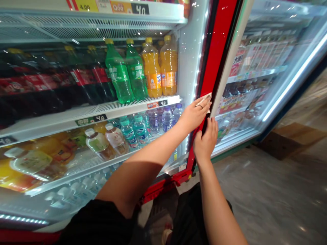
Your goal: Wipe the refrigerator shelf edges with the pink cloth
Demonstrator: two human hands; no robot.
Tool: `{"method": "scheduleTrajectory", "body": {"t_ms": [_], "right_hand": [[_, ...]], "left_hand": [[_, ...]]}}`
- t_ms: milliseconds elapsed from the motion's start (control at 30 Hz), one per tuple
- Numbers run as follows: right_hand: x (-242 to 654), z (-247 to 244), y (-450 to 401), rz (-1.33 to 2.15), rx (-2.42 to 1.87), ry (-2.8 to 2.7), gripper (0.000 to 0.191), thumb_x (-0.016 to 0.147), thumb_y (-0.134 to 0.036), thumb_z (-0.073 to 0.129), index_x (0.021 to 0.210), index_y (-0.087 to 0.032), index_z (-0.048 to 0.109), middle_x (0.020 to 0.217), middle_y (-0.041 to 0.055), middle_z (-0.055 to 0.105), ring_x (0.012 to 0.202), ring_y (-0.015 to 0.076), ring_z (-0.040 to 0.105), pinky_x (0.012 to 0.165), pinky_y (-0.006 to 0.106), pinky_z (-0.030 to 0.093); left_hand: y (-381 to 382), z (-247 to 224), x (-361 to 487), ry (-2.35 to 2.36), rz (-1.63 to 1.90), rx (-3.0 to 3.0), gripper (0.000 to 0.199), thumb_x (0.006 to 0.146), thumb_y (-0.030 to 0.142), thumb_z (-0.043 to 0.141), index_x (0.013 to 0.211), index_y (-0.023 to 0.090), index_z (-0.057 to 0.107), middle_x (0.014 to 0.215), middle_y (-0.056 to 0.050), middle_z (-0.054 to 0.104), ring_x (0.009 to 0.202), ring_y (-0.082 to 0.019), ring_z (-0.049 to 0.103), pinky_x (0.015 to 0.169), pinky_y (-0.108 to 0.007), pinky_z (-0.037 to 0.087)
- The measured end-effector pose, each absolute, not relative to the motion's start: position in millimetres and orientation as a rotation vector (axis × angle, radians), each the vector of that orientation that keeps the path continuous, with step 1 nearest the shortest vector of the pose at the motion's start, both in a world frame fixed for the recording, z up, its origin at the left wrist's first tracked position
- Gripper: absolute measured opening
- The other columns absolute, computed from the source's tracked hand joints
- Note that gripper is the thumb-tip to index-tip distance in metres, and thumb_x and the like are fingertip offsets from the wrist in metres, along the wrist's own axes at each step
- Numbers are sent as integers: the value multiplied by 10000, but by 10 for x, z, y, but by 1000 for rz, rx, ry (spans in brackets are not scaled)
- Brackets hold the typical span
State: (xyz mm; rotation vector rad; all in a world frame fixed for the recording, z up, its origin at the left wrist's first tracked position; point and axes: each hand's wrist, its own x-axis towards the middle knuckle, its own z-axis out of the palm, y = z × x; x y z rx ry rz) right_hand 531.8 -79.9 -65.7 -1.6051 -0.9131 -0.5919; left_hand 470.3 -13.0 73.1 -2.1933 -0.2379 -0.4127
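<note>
My left hand, wearing a ring, presses a white cloth or tissue against the red frame of the drinks fridge. Only the edges of the white piece show around the fingers. Just below it, my right hand has its fingers stretched upward with the thumb apart. It rests by the dark edge of the red frame, and nothing shows in it. Left of my hands, bottles of orange soda and green soda stand on a shelf inside the fridge.
Dark cola bottles fill the left of that shelf. Smaller bottles stand on the lower shelf. At right is a second lit fridge with drinks. A cardboard box lies on the grey floor.
</note>
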Motion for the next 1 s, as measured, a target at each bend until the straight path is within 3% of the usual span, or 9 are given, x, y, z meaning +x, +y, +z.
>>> {"method": "scheduleTrajectory", "body": {"t_ms": [167,300,600,1000], "right_hand": [[5380,-709,-820,-586,-1615,-896,747,906,-183,429,1652,-204,394,1715,165,440,1646,319,330,1329,666,294],[5419,-724,-862,-608,-1625,-920,748,910,-169,428,1656,-205,383,1724,158,427,1654,311,318,1330,660,296],[5300,-676,-814,-580,-1615,-988,685,956,-196,415,1640,-197,402,1726,172,431,1659,303,321,1330,642,315],[5255,-674,-810,-600,-1603,-1037,702,953,-200,417,1654,-225,382,1731,147,427,1665,297,307,1334,657,305]], "left_hand": [[-122,589,4575,-116,-306,-2226,582,1076,143,300,1623,116,499,1711,-49,507,1655,-209,334,1391,-449,272],[-92,634,4362,-190,-349,-2251,606,1063,123,316,1651,85,455,1737,-81,466,1656,-222,343,1394,-375,269],[-108,623,4265,-210,-361,-2280,639,1036,75,310,1655,125,457,1751,-51,441,1648,-221,353,1377,-397,308],[-166,487,4040,-344,-442,-2295,660,1023,44,284,1669,88,412,1752,-101,425,1639,-223,342,1365,-407,307]]}}
